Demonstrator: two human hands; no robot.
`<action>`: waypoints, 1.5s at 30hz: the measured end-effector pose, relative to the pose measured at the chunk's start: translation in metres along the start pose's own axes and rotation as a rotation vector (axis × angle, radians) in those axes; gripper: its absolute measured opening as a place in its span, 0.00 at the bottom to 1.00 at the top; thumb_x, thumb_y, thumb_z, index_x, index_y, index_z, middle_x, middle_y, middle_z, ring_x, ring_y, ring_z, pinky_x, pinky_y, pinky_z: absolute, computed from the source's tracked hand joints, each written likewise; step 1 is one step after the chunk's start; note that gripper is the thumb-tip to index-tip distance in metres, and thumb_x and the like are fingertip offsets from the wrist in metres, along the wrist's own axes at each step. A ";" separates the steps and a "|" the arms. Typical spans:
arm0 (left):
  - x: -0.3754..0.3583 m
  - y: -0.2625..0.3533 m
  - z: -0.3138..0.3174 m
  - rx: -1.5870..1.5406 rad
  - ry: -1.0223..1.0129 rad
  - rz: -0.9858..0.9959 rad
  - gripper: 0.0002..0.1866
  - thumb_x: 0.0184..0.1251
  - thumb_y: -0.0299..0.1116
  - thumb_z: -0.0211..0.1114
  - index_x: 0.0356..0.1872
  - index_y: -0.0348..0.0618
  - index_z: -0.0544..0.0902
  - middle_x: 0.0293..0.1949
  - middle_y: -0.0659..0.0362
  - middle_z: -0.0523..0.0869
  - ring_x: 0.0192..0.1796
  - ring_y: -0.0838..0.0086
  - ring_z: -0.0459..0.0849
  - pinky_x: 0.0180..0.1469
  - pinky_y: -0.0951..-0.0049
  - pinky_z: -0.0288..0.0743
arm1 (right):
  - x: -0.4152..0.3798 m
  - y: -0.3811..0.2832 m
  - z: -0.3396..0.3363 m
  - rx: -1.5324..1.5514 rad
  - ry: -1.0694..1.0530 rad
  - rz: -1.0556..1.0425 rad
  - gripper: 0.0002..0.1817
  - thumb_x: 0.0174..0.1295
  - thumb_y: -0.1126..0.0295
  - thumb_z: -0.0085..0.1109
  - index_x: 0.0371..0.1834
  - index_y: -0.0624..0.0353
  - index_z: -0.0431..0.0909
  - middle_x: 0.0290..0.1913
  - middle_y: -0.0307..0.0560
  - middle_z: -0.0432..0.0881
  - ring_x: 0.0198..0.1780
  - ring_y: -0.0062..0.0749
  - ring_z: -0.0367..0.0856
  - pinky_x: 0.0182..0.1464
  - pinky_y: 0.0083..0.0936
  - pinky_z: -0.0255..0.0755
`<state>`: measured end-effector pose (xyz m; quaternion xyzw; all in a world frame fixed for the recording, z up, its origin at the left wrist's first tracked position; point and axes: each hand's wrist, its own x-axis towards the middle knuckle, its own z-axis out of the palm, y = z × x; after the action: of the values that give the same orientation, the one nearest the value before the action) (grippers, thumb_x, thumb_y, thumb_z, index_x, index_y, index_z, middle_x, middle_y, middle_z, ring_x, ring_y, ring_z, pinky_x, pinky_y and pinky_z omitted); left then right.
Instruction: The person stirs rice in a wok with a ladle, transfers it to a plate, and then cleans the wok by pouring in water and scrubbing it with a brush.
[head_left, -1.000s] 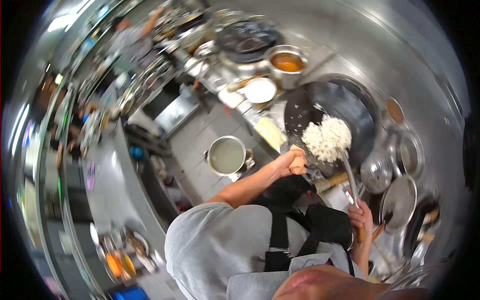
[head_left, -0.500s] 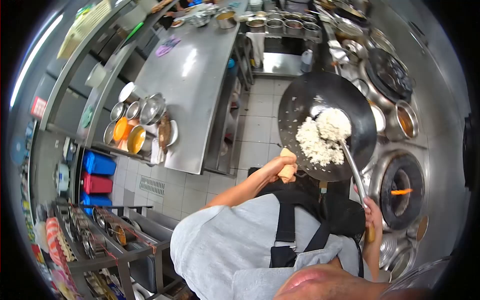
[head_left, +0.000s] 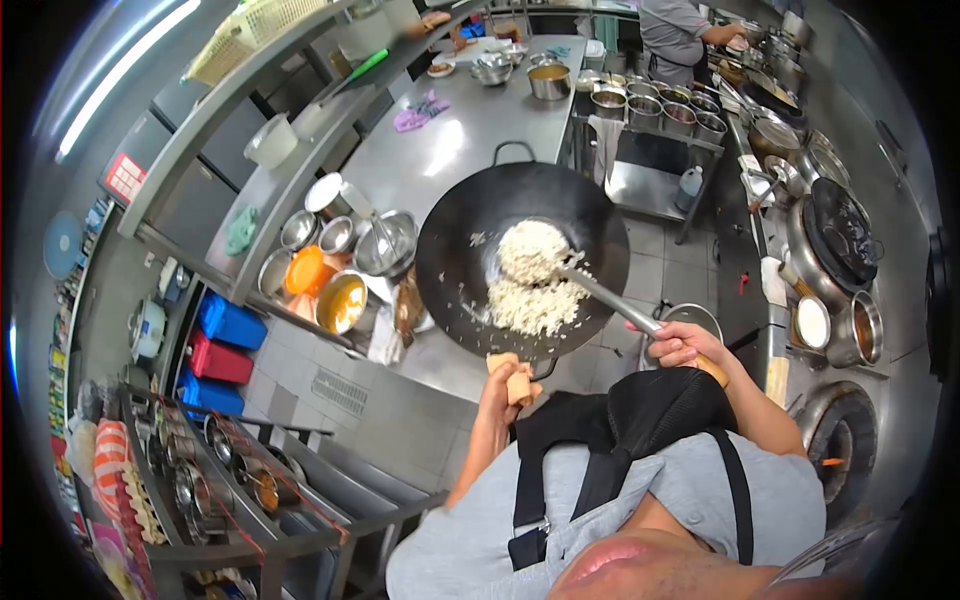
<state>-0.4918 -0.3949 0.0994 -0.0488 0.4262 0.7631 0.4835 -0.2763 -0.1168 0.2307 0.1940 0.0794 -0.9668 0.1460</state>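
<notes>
My left hand (head_left: 490, 400) is closed around a folded tan cloth (head_left: 513, 380) at the near rim of a large black wok (head_left: 450, 240), beside its near loop handle (head_left: 546, 371). White rice (head_left: 540, 305) lies in the wok, with a rounded heap of it on the end of a ladle (head_left: 615, 300). My right hand (head_left: 682, 347) grips the ladle by its handle, whose wooden end sticks out past my fingers. In this view the wok overlaps the edge of the steel table (head_left: 375, 160), and its far handle points away from me.
Metal bowls (head_left: 385, 243) and an orange container (head_left: 305, 270) stand on the table left of the wok. A stove burner (head_left: 840, 440) with a small flame is at the right. Several pots of ingredients (head_left: 645, 108) line the back, where another person (head_left: 675, 40) stands.
The wok has moved left, away from the stove toward the steel table, with both hands going along. My view has turned right, and the person at the back has come into sight.
</notes>
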 end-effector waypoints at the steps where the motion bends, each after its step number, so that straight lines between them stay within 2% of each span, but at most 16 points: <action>1: 0.000 0.007 -0.003 -0.011 -0.004 0.025 0.13 0.67 0.40 0.55 0.44 0.43 0.72 0.33 0.52 0.83 0.26 0.60 0.85 0.22 0.64 0.82 | 0.013 -0.004 0.001 -0.012 -0.049 0.033 0.26 0.72 0.68 0.41 0.74 0.52 0.57 0.23 0.33 0.62 0.16 0.11 0.61 0.16 0.12 0.63; 6: 0.005 0.038 -0.008 -0.107 0.117 0.137 0.10 0.57 0.30 0.59 0.40 0.43 0.72 0.29 0.53 0.82 0.25 0.65 0.83 0.25 0.63 0.84 | 0.063 -0.031 0.016 -0.276 -0.087 0.056 0.27 0.75 0.61 0.38 0.75 0.53 0.54 0.25 0.36 0.65 0.22 0.16 0.65 0.24 0.11 0.65; 9: 0.016 0.046 -0.011 -0.149 0.083 0.149 0.10 0.57 0.30 0.59 0.39 0.43 0.72 0.29 0.54 0.82 0.25 0.65 0.83 0.24 0.64 0.84 | 0.086 -0.049 0.001 -0.650 0.127 -0.029 0.29 0.76 0.50 0.35 0.71 0.58 0.61 0.30 0.39 0.74 0.26 0.17 0.73 0.29 0.13 0.72; 12: 0.032 0.051 -0.009 -0.193 0.097 0.160 0.10 0.57 0.30 0.59 0.39 0.44 0.72 0.29 0.53 0.82 0.26 0.65 0.83 0.24 0.63 0.83 | 0.109 -0.078 -0.037 -0.581 0.074 0.001 0.28 0.74 0.51 0.43 0.67 0.62 0.66 0.37 0.45 0.84 0.35 0.21 0.84 0.39 0.16 0.80; 16: 0.052 0.065 0.013 -0.188 0.183 0.274 0.10 0.57 0.31 0.60 0.38 0.44 0.72 0.29 0.52 0.81 0.26 0.65 0.83 0.24 0.64 0.82 | 0.122 -0.105 -0.031 -0.553 0.178 -0.030 0.30 0.74 0.51 0.43 0.67 0.66 0.65 0.42 0.44 0.84 0.38 0.22 0.84 0.44 0.17 0.79; 19: 0.077 0.077 0.026 -0.169 0.199 0.324 0.10 0.56 0.31 0.60 0.38 0.43 0.72 0.28 0.51 0.81 0.26 0.64 0.83 0.23 0.63 0.82 | 0.144 -0.141 -0.057 -0.510 -0.008 0.009 0.31 0.74 0.50 0.44 0.67 0.67 0.65 0.45 0.46 0.83 0.44 0.23 0.83 0.48 0.18 0.79; 23: 0.131 0.083 0.029 -0.181 0.223 0.366 0.09 0.57 0.33 0.60 0.38 0.44 0.74 0.28 0.51 0.81 0.25 0.62 0.82 0.21 0.62 0.81 | 0.164 -0.194 -0.078 -0.528 -0.001 -0.006 0.31 0.74 0.50 0.44 0.67 0.65 0.65 0.47 0.47 0.83 0.50 0.25 0.82 0.54 0.23 0.77; 27: 0.181 0.086 0.054 -0.260 0.292 0.403 0.10 0.66 0.42 0.55 0.37 0.48 0.75 0.29 0.49 0.82 0.22 0.59 0.79 0.20 0.62 0.77 | 0.181 -0.276 -0.173 -1.887 0.488 -0.286 0.31 0.67 0.53 0.55 0.67 0.63 0.68 0.57 0.57 0.80 0.56 0.40 0.80 0.60 0.35 0.71; 29: 0.199 0.091 0.069 -0.306 0.223 0.370 0.08 0.66 0.39 0.54 0.30 0.48 0.74 0.27 0.52 0.80 0.20 0.62 0.77 0.20 0.64 0.74 | 0.146 -0.303 -0.137 -2.182 0.697 0.028 0.32 0.62 0.54 0.59 0.67 0.61 0.69 0.54 0.59 0.81 0.55 0.45 0.81 0.59 0.36 0.72; 30: 0.208 0.094 0.085 -0.326 0.225 0.369 0.10 0.65 0.37 0.54 0.24 0.47 0.73 0.24 0.54 0.79 0.19 0.65 0.75 0.20 0.66 0.72 | 0.144 -0.326 -0.161 -2.164 0.708 0.013 0.32 0.62 0.54 0.59 0.67 0.61 0.69 0.54 0.59 0.81 0.55 0.45 0.81 0.59 0.36 0.72; 32: 0.231 0.095 0.092 -0.326 0.213 0.396 0.10 0.64 0.35 0.55 0.23 0.46 0.72 0.24 0.54 0.80 0.20 0.64 0.75 0.21 0.65 0.72 | 0.144 -0.365 -0.227 -1.870 0.356 -0.190 0.31 0.62 0.53 0.59 0.65 0.59 0.70 0.47 0.58 0.84 0.52 0.47 0.83 0.56 0.39 0.73; 33: 0.241 0.097 0.104 -0.305 0.277 0.407 0.09 0.64 0.35 0.55 0.23 0.47 0.73 0.25 0.53 0.81 0.20 0.63 0.76 0.22 0.64 0.73 | 0.144 -0.378 -0.221 -1.853 0.357 -0.195 0.31 0.62 0.53 0.59 0.65 0.59 0.70 0.47 0.58 0.84 0.52 0.47 0.83 0.56 0.39 0.73; 35: 0.261 0.100 0.112 -0.309 0.388 0.464 0.07 0.64 0.36 0.56 0.27 0.48 0.74 0.27 0.53 0.81 0.22 0.62 0.78 0.24 0.64 0.77 | 0.128 -0.411 -0.182 -1.959 0.685 0.105 0.30 0.61 0.54 0.58 0.64 0.59 0.72 0.43 0.57 0.85 0.47 0.49 0.84 0.53 0.41 0.74; 37: 0.270 0.106 0.113 -0.316 0.311 0.451 0.06 0.64 0.37 0.57 0.30 0.49 0.75 0.28 0.54 0.82 0.23 0.63 0.79 0.24 0.65 0.77 | 0.150 -0.449 -0.199 -2.376 0.652 0.006 0.30 0.63 0.53 0.58 0.66 0.57 0.70 0.39 0.56 0.85 0.38 0.44 0.85 0.48 0.40 0.76; 41: 0.301 0.118 0.118 -0.308 0.427 0.505 0.03 0.62 0.35 0.57 0.32 0.51 0.75 0.28 0.53 0.82 0.20 0.64 0.77 0.21 0.67 0.75 | 0.190 -0.500 -0.107 -1.616 0.339 -0.178 0.31 0.69 0.48 0.51 0.70 0.54 0.66 0.34 0.49 0.83 0.34 0.27 0.83 0.39 0.28 0.81; 45: 0.333 0.139 0.123 -0.311 0.502 0.531 0.03 0.62 0.34 0.58 0.34 0.51 0.74 0.27 0.51 0.80 0.18 0.65 0.74 0.18 0.69 0.73 | 0.268 -0.503 -0.052 -1.315 0.128 -0.168 0.33 0.69 0.44 0.49 0.71 0.52 0.64 0.41 0.45 0.80 0.33 0.28 0.82 0.36 0.27 0.81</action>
<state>-0.7344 -0.1009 0.0997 -0.1946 0.4082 0.8813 0.1370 -0.6519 0.3024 0.1252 0.1149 0.6760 -0.7116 0.1530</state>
